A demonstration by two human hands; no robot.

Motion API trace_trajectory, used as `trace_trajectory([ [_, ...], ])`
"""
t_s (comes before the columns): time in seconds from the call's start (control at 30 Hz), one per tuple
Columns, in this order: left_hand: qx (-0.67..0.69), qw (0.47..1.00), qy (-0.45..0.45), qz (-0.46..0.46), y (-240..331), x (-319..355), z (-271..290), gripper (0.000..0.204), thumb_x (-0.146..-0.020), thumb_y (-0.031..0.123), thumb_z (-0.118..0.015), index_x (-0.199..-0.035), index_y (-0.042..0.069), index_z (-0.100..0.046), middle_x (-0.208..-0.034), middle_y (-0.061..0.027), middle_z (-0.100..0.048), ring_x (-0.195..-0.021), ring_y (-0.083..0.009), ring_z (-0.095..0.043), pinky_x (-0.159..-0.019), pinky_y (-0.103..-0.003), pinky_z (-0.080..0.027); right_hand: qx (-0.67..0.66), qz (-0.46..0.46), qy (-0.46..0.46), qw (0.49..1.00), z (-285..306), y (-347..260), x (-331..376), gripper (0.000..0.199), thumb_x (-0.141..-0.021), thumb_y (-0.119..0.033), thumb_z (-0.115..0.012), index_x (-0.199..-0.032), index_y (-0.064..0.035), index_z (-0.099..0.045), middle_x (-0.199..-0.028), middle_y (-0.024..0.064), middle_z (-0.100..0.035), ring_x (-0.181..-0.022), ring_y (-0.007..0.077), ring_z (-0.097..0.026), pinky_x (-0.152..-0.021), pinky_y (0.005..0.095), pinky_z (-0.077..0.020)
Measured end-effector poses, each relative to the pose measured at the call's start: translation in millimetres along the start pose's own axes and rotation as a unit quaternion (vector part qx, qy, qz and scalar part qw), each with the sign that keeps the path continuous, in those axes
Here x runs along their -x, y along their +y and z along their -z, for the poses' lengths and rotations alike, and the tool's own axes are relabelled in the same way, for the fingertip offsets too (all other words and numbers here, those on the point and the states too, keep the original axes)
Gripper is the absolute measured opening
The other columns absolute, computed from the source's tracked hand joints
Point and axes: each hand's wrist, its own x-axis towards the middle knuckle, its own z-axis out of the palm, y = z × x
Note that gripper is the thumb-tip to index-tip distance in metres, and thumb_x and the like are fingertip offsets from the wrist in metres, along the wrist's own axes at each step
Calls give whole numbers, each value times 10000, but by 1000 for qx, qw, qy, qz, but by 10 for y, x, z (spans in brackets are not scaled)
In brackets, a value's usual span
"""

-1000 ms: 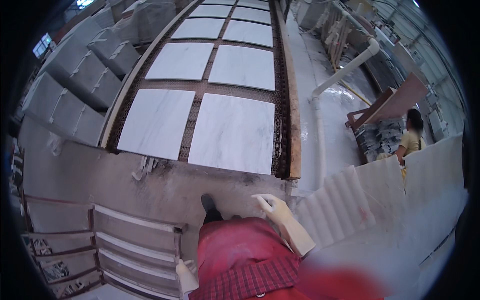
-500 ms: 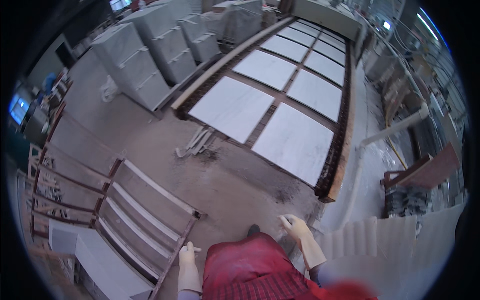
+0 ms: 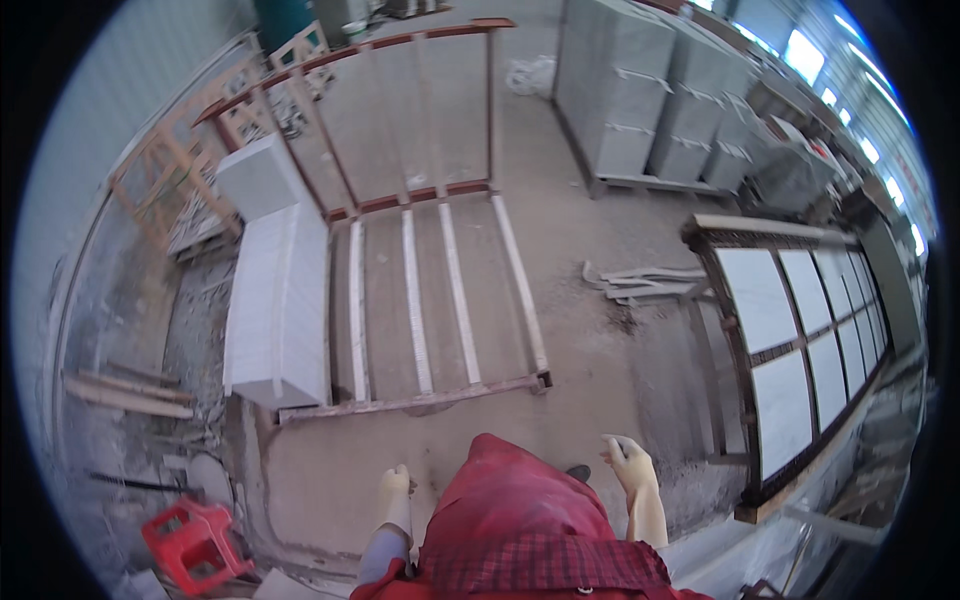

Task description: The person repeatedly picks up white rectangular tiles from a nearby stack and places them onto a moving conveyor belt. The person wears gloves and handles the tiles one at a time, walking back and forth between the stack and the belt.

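Note:
I look down over my red apron at a dusty concrete floor. My left hand wears a pale glove and hangs beside my hip, fingers loosely curled, holding nothing. My right hand, also gloved, is raised a little at my right side with fingers apart and empty. Straight ahead lies a rusty metal rack with white slats on its floor and an upright back rail. A stack of grey-white stone slabs stands on edge at the rack's left side.
A long frame of white marble tiles runs along the right. Loose slab offcuts lie on the floor near it. Wrapped grey pallets stand behind. A red plastic stool sits lower left, wooden strips at far left.
My view has swung left: the marble tile frame slid from centre to the right edge, and the metal rack now fills the middle. Both hands stay low and empty.

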Motion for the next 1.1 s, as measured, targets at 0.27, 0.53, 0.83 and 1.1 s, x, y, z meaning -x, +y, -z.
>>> trace_trajectory([
  [0.27,314,948,34,-29,-698,69,403,361,-929,360,-452,-916,24,-582,-709,-102,-630,-521,-201,-588,-432,-316,-443,194,173,-182,948,-1144,-1077,-244,345,-916,-312,-514,-1129,-71,-640,-989,125,-689,-927,191,-662,-821,304,-495],
  [0.53,370,919,100,90,-2518,-68,-34,468,-880,426,-517,-1095,11,-547,-907,-177,-608,-726,-264,-587,-634,-402,-482,289,344,-310,838,-2222,-1590,-339,339,-912,-363,-485,-1113,-148,-653,-1102,128,-641,-1037,296,-597,-913,365,-459],
  [0.83,546,831,-103,39,-2694,-203,494,663,-860,497,-571,-1266,-9,-432,-1149,-160,-552,-1048,-223,-532,-939,-392,-431,367,319,-307,818,-2666,-1688,-889,426,-902,-462,-451,-1120,-154,-648,-1123,132,-632,-1067,319,-578,-937,404,-441],
  [1.1,392,912,58,102,-945,-1165,1628,371,-902,329,-504,-1118,37,-579,-870,-143,-652,-760,-269,-641,-653,-407,-527,372,197,-259,869,-2809,-2180,-1350,429,-892,-461,-456,-1126,-160,-651,-1115,146,-632,-1074,329,-574,-950,388,-436],
])
